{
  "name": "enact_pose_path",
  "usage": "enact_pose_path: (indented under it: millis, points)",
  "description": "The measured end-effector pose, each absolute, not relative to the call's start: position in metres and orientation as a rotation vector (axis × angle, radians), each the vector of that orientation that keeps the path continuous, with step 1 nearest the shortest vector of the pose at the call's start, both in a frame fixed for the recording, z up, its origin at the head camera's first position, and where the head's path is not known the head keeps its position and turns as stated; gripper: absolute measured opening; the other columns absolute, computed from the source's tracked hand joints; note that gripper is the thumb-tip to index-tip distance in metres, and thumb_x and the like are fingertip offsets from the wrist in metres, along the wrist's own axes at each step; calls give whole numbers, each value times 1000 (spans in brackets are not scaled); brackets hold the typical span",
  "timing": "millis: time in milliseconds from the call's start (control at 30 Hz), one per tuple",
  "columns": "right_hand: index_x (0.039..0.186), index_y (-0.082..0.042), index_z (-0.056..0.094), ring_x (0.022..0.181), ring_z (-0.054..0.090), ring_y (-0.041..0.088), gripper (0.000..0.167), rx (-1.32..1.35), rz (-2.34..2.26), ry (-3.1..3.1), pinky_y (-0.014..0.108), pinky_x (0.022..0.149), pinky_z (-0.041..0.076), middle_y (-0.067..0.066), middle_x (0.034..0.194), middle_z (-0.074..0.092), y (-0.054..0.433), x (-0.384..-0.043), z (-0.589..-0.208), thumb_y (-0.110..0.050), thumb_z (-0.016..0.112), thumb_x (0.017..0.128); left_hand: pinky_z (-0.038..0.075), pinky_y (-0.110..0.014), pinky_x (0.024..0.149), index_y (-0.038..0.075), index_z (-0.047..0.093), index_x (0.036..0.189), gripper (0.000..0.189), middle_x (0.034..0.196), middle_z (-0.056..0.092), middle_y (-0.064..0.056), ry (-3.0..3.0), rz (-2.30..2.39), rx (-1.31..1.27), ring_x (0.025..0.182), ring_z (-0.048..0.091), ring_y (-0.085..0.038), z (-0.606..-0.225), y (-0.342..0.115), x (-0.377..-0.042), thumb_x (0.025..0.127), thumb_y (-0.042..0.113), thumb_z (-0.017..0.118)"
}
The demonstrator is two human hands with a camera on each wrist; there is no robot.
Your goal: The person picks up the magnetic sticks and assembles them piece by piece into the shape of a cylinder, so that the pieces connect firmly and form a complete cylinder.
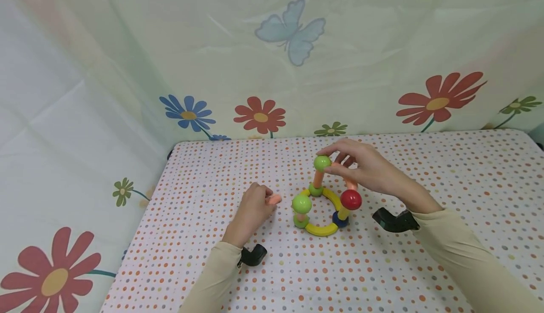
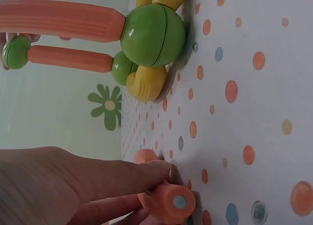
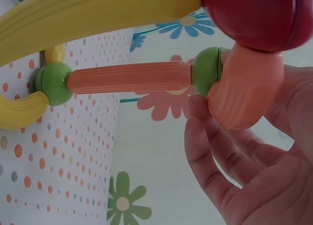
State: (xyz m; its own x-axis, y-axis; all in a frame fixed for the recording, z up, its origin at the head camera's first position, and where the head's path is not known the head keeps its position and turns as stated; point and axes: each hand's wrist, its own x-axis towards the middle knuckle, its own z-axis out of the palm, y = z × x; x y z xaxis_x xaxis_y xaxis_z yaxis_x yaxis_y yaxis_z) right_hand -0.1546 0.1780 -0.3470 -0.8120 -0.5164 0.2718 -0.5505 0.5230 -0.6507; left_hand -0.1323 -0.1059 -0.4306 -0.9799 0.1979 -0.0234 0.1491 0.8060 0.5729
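A magnetic ball-and-rod structure stands on the table, its base made of yellow curved rods (image 1: 322,230) joined by balls. Straight uprights rise from it, topped by a near green ball (image 1: 301,204), a red ball (image 1: 351,199) and a far green ball (image 1: 322,163). My right hand (image 1: 361,162) pinches that far green ball from behind and the right. In the right wrist view, an orange curved rod (image 3: 247,88) runs from the red ball to the far green one. Left of the structure, my left hand (image 1: 254,204) pinches another orange curved rod (image 2: 168,203) on the table; its round end shows a metal disc.
A white tablecloth (image 1: 297,270) with coloured dots covers the table. Behind it hangs a pale curtain (image 1: 361,34) printed with flowers and a butterfly, and another curtain closes the left side. Dark wrist cameras (image 1: 253,255) sit on both sleeves.
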Motion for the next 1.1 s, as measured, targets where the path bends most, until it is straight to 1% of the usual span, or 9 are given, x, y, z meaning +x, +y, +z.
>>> enact_pose_path:
  millis: [233, 367, 467, 600, 700, 767, 900, 1033, 1100]
  points:
    - [127, -6, 71, 94, 67, 18, 34, 960, 1190, -2716, 36, 81, 59, 7, 119, 69, 176, -154, -347, -10, 79, 94, 49, -28, 72, -2, 73, 94, 8, 88, 62, -7, 2874, 1013, 323, 80, 53, -17, -432, -105, -133, 96, 6, 73]
    - [127, -5, 71, 93, 67, 17, 34, 972, 1200, -2700, 35, 80, 59, 7, 120, 69, 176, -154, -348, -9, 79, 94, 52, -25, 67, -2, 68, 104, 16, 88, 66, -6, 2766, 1127, 315, 76, 61, -15, -428, -106, -137, 99, 12, 72]
    - [126, -5, 71, 92, 67, 16, 35, 984, 1202, -2684, 33, 80, 59, 9, 121, 69, 176, -154, -349, -8, 80, 93, 55, -25, 70, -1, 67, 114, 25, 95, 71, -7, 2660, 1234, 324, 82, 68, -15, -420, -105, -144, 99, 17, 75]
    - [126, -4, 70, 92, 67, 17, 36, 975, 1200, -2682, 35, 82, 59, 10, 122, 69, 174, -154, -350, -6, 81, 91, 60, -36, 80, 1, 69, 125, 35, 107, 73, -11, 2498, 1418, 384, 93, 70, -18, -404, -102, -155, 97, 20, 77]
    - [125, -3, 70, 93, 67, 18, 37, 959, 1203, -2695, 37, 83, 59, 11, 122, 69, 174, -154, -350, -6, 82, 91, 61, -50, 84, 2, 70, 128, 36, 108, 75, -13, 2370, 1539, 420, 92, 71, -19, -390, -97, -162, 97, 20, 77]
    - [125, -3, 70, 93, 67, 19, 37, 952, 1203, -2702, 39, 83, 59, 11, 122, 69, 174, -154, -350, -5, 82, 91, 61, -53, 84, 3, 71, 127, 35, 107, 75, -12, 2315, 1577, 446, 89, 71, -19, -380, -93, -165, 98, 20, 76]
    - [125, -3, 69, 93, 67, 19, 37, 951, 1194, -2704, 42, 83, 59, 12, 122, 69, 174, -155, -350, -4, 82, 90, 62, -43, 79, 6, 74, 124, 32, 102, 75, -8, 2297, 1554, 521, 84, 70, -19, -366, -84, -170, 98, 24, 77]
    - [125, -3, 68, 94, 67, 20, 38, 962, 1194, -2692, 46, 84, 59, 12, 122, 69, 174, -156, -350, -3, 82, 89, 56, -31, 74, 10, 77, 121, 30, 101, 74, -3, 2345, 1510, 556, 85, 68, -17, -358, -78, -172, 97, 28, 77]
    - [125, -3, 68, 95, 66, 22, 38, 963, 1199, -2691, 47, 85, 58, 12, 122, 69, 174, -156, -350, -4, 82, 90, 53, -29, 74, 10, 76, 121, 29, 99, 74, -6, 2328, 1518, 543, 82, 67, -18, -356, -77, -172, 98, 28, 77]
